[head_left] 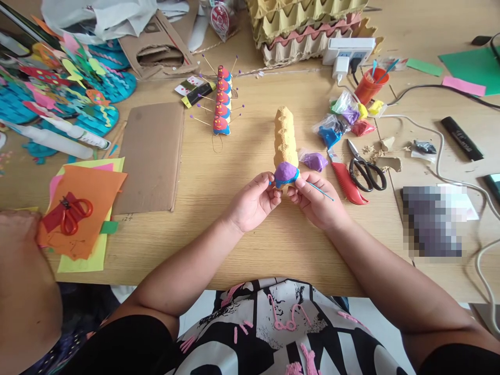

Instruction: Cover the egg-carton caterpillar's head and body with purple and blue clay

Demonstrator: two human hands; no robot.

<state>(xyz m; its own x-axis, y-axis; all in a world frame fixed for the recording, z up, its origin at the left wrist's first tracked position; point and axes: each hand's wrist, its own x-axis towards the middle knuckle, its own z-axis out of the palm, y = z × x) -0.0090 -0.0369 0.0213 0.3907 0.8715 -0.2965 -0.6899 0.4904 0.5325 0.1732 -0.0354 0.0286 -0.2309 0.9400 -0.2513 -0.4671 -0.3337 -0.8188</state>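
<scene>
Seen from the head camera, a person works at a light wood surface (203, 250), gripping a bumpy yellow strip of molded egg-carton pulp (285, 135) whose near end carries a rounded purple clay cap (286, 171) edged by a bright blue clay band (287, 182). The strip is held between both hands, its far end pointing away from the body. The left hand (253, 203) grasps the left side of the strip's near end, thumb and fingers at the band. The right hand (322, 203) pinches the band's right side, a thin blue strand (322, 191) jutting out beside its fingers. Just right of the strip lies a purple clay lump (314, 161) in clear plastic; farther right are a red-handled tool (347, 179), black-handled scissors (366, 174) and bagged colored clay (330, 133). Beyond the strip, to its right, stands an orange-red cup (371, 86); straight beyond it sit stacked egg cartons (304, 23). To its left are a red, blue and yellow decorated strip (222, 101) with purple-tipped sticks, a flat brown cardboard sheet (150, 156) and, farther left, red-handled scissors (74, 213) on orange paper (99, 190).
</scene>
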